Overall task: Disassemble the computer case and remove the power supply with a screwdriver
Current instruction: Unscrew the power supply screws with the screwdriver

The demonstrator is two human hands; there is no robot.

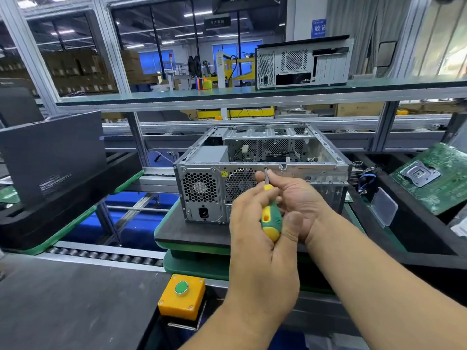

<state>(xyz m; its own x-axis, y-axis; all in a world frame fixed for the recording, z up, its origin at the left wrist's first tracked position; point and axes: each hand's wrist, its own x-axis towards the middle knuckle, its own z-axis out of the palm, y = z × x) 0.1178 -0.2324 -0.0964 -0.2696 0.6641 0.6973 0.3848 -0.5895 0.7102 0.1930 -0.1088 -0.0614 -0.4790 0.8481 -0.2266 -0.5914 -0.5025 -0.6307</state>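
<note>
Head view shows the left hand gripping a green-yellow screwdriver, the right hand pinching its shaft, tip on the rear top edge of the opened computer case on the bench.

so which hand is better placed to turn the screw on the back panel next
Likely the left hand: it grips the screwdriver handle, tip at the computer case top edge. The right hand only steadies the shaft.

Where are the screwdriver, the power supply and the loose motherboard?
screwdriver (271, 221), head view, on its green and yellow handle.
power supply (200, 187), head view, on its rear fan grille.
motherboard (441, 178), head view, on the green board right of its socket.
</note>
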